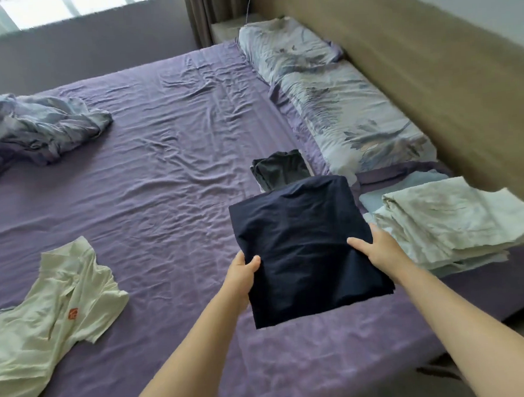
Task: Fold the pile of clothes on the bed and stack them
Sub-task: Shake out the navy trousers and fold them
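A folded navy garment [300, 245] hangs just above the purple bed sheet [161, 173]. My left hand [242, 273] grips its left edge, thumb on top. My right hand [377, 246] grips its right edge the same way. Behind it lies a folded dark grey garment [280, 168]. To the right sits a stack of folded pale green and light blue cloth [452, 226]. An unfolded white shirt with a small orange logo [50, 312] lies spread at the lower left.
A crumpled blue floral duvet [35, 129] lies at the far left. Floral pillows [334, 101] line the tan headboard [431, 74] on the right. The bed's near right edge drops off by my right forearm.
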Demonstrator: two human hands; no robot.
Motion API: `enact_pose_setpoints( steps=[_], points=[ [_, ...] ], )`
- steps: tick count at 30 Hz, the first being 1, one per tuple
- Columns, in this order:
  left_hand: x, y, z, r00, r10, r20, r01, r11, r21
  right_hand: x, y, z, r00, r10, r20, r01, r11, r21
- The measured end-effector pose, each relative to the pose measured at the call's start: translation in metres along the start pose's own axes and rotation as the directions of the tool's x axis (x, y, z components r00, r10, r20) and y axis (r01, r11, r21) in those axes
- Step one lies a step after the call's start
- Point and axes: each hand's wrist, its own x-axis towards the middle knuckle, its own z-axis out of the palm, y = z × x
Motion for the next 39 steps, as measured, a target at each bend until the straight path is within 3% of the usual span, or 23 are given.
enact_pose_setpoints(
  steps=[7,14,19,27,39],
  points=[
    [-0.041,0.077,0.045,0.979,0.129,0.159,-0.129,0.992,-0.008,-0.025,-0.074,-0.075,0.979,-0.132,-0.153,0.114,0.986,-0.119],
    [-0.05,0.108,0.126,0.962,0.126,0.241,-0.131,0.991,0.004,-0.02,-0.082,-0.162,0.965,-0.169,-0.2,0.138,0.977,-0.164],
    [-0.036,0.105,0.201,0.959,0.138,0.248,-0.15,0.988,0.029,0.011,-0.054,-0.227,0.973,-0.12,-0.2,0.08,0.978,-0.194],
    [-0.003,0.08,0.319,0.963,0.0,0.269,-0.015,0.998,0.053,0.075,0.007,-0.318,0.984,-0.017,-0.18,-0.008,0.99,-0.139],
    [0.052,0.03,0.399,0.972,-0.147,0.183,0.103,0.968,0.23,0.15,0.103,-0.36,0.983,0.068,-0.169,-0.103,0.972,-0.209]
  ],
)
